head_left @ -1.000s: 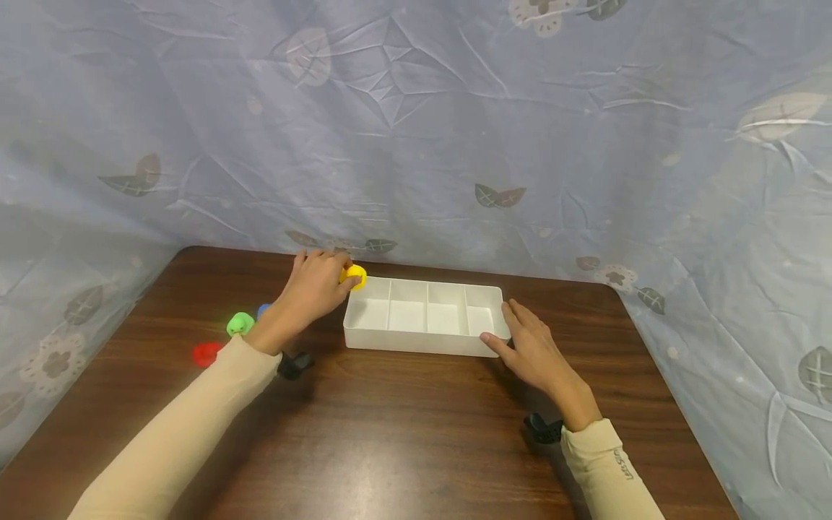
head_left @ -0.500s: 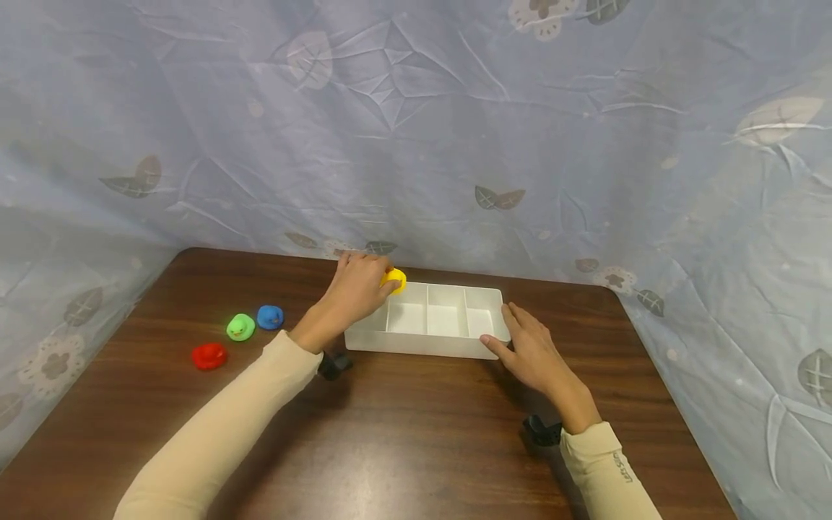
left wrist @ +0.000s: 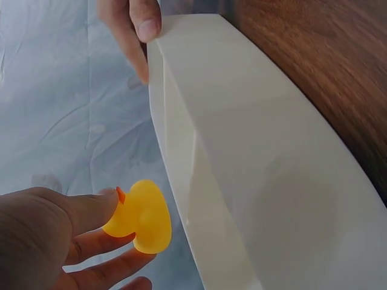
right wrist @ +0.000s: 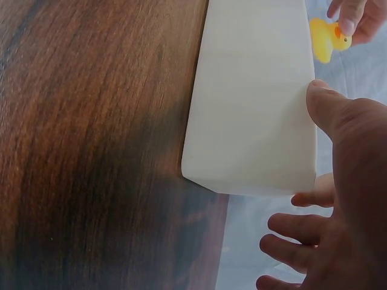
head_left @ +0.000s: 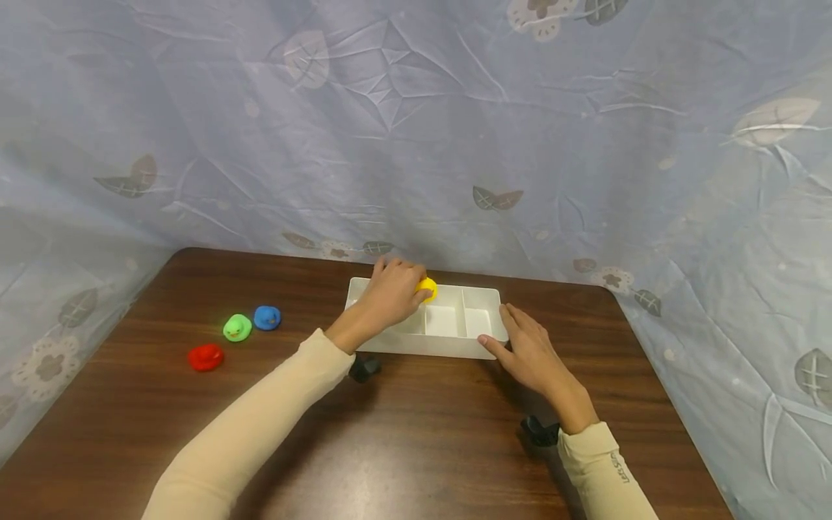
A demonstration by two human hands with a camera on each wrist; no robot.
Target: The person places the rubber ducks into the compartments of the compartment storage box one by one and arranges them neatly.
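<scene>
My left hand (head_left: 392,295) pinches a yellow rubber duck (left wrist: 148,217) between thumb and fingers, above the white divided box (head_left: 448,347). In the head view the duck overlaps the box's back rim, around the middle compartments. At the box's right end is my right hand (head_left: 534,352). Its thumb (right wrist: 326,106) rests on the front rim by the corner, and its other fingers extend, spread, along the end wall. The two right-hand compartments show bare floors; my left hand and forearm hide part of the left ones.
On the table's left side sit a green rubber duck (head_left: 237,328), a blue rubber duck (head_left: 267,318) and a red rubber duck (head_left: 206,357). A patterned grey-blue curtain (head_left: 416,144) hangs close behind the brown wooden table (head_left: 416,440).
My left hand has carried the yellow duck rightward, from the box's left end to over its middle. My right hand has stayed at the right end.
</scene>
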